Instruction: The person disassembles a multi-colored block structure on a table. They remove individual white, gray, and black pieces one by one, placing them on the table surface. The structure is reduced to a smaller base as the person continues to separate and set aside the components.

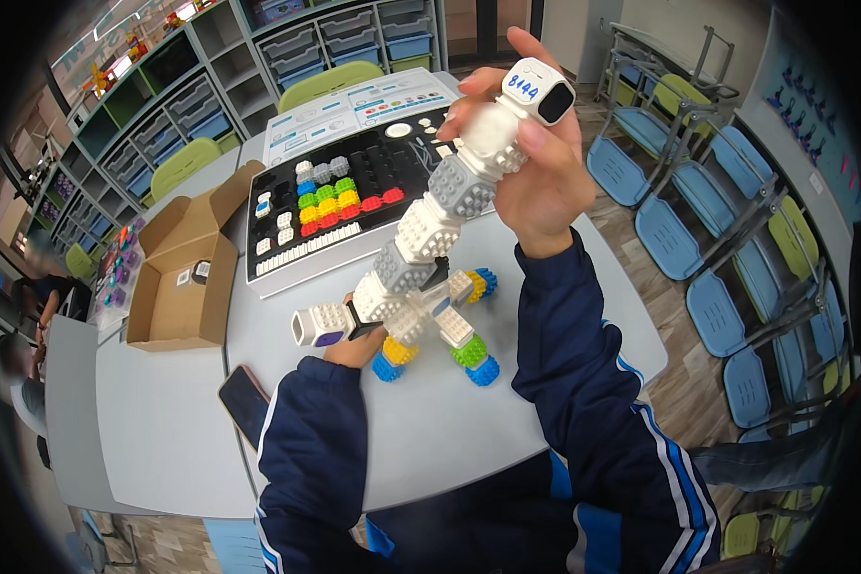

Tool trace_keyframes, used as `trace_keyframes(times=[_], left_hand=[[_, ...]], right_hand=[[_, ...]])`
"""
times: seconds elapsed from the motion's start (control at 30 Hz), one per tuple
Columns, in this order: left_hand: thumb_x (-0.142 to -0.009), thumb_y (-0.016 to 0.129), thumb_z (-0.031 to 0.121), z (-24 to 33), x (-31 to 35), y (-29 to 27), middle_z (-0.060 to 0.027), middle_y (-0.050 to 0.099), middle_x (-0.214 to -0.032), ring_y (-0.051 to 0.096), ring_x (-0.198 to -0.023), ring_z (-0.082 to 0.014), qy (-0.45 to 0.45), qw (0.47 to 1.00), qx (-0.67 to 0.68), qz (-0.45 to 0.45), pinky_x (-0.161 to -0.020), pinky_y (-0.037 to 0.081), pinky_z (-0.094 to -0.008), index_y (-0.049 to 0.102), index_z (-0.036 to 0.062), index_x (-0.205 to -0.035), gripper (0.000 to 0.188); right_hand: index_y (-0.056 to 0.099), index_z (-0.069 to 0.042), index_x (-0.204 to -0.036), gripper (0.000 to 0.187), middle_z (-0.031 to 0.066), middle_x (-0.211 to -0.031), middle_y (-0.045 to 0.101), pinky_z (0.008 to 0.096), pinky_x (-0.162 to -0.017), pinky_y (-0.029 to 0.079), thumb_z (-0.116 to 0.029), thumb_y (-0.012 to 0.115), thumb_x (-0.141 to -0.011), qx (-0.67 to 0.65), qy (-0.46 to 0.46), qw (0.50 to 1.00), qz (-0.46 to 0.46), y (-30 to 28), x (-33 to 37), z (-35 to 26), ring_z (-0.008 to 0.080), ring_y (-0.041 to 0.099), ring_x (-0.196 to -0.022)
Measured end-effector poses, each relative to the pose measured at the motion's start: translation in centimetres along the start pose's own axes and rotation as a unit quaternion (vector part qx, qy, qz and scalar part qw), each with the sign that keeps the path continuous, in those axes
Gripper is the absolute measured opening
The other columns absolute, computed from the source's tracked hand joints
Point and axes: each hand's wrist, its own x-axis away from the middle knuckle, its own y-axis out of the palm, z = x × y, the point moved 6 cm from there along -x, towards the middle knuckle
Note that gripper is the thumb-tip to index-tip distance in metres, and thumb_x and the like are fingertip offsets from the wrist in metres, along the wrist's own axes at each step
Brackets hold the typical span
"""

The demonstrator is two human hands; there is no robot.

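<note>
A long-necked figure built from studded modular blocks (429, 230) stands tilted over the table, its neck of white and grey pieces rising to the upper right. Wrapped round the white head block (538, 92) at its top is my right hand (545, 182), thumb and fingers closed on it. My left hand (356, 350) grips the figure's base, partly hidden behind the blocks, near a white end piece (321, 325). Short legs of green (471, 350), yellow (401, 350) and blue (483, 371) blocks show beneath the body, some near or on the tabletop.
Behind the figure lies a block kit box (327, 249) with coloured pieces and a printed sheet (354, 113). An open cardboard box (184, 297) stands left, and a phone (244, 404) lies at a table seam. Blue folding chairs (717, 306) line the right side. People sit far left.
</note>
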Motion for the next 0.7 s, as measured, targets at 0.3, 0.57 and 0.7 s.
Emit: trace_keyframes(times=[0.3,0.57,0.7], left_hand=[[-0.079,0.061,0.013,0.9,0.0,-0.3,-0.0208,0.047,-0.12,0.049,-0.112,-0.0371,0.026,0.998,-0.065,0.003,-0.097,0.04,-0.0416,0.052,0.0031,-0.124,0.047],[-0.078,0.063,0.01,2.1,-0.7,-1.4,-0.0183,0.056,-0.118,0.054,-0.112,-0.0325,0.008,1.0,0.003,0.025,-0.098,0.041,-0.0379,0.051,0.0025,-0.126,0.05],[-0.09,0.059,0.013,3.8,-1.9,-2.6,-0.013,0.059,-0.125,0.053,-0.121,-0.0255,-0.021,0.987,0.157,0.024,-0.098,0.043,-0.0356,0.052,0.0034,-0.127,0.039]], right_hand=[[0.03,0.002,-0.139,0.061,0.0231,-0.103,0.062,0.041,-0.075,0.058,-0.012,0.054,-0.085,-0.01,0.024,1.0,0.013,0.5,0.2,0.5,0.0271,0.067,-0.082],[0.047,0.005,-0.122,0.044,0.0165,-0.096,0.066,0.0366,-0.077,0.058,-0.012,0.064,-0.086,0.071,0.058,0.984,0.154,0.2,0.2,-0.6,0.0219,0.067,-0.086],[0.057,0.002,-0.116,0.036,0.0133,-0.096,0.067,0.0312,-0.08,0.055,-0.017,0.066,-0.087,0.154,0.084,0.979,0.104,-1.1,-0.4,-2.2,0.0179,0.067,-0.088]])
